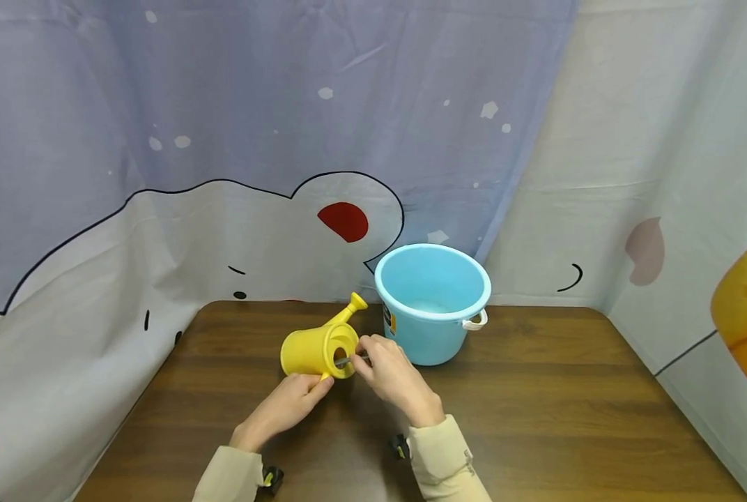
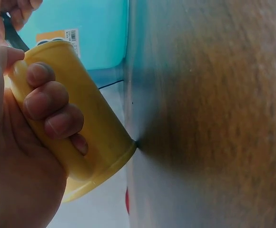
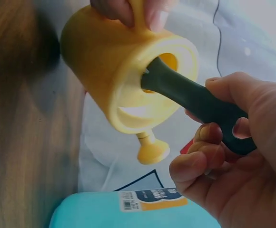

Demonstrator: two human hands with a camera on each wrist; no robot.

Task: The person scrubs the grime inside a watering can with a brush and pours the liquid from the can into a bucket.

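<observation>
Sleeves: my pale cuffs (image 1: 229,477) reach in over the brown tabletop (image 1: 568,404).
Left hand (image 1: 288,403): my fingers curl round the handle (image 2: 73,161) of the yellow watering can (image 1: 304,351).
Right hand (image 1: 392,373): I grip a dark green tool (image 3: 190,92) near its holed end; its other end is inside the can's mouth.
Watering can: tipped over above the tabletop, mouth towards my right hand, spout (image 1: 348,310) pointing away from me.
Bucket (image 1: 424,341): light blue, upright on the tabletop, just beyond my right hand.
Cloth (image 1: 411,90): a printed backdrop behind everything.
</observation>
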